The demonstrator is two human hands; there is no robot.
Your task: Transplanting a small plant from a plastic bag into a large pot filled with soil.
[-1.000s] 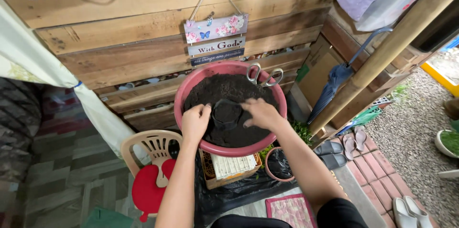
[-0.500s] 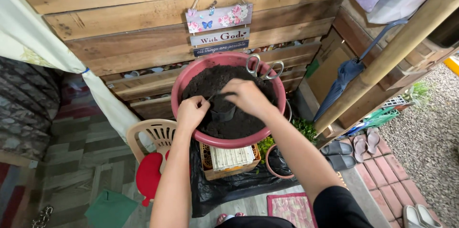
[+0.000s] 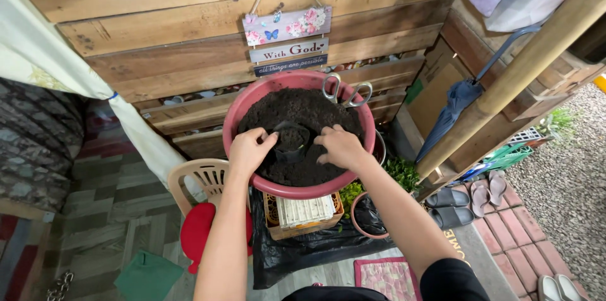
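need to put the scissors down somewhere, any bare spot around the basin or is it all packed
Free: the tiled floor left of the plastic chair, and the brick paving right of the sandals. Crowded: the red basin is full of soil, with the left hand and right hand around a small black pot; crate and pot underneath.

A floor of patterned tiles (image 3: pixel 107 212) on the left meets red brick paving (image 3: pixel 505 231) on the right. On the tiles stand a beige plastic chair (image 3: pixel 199 178) with a red cushion (image 3: pixel 199 241), a green cloth (image 3: pixel 148 276) and a sheet of black plastic (image 3: pixel 303 253), which carries a small basket (image 3: pixel 306 212) and a round clay pot (image 3: pixel 369 216). A patterned mat (image 3: pixel 388 276) lies near the bottom edge, and several sandals (image 3: pixel 470 197) rest on the bricks beside a gravel patch (image 3: pixel 568 168).
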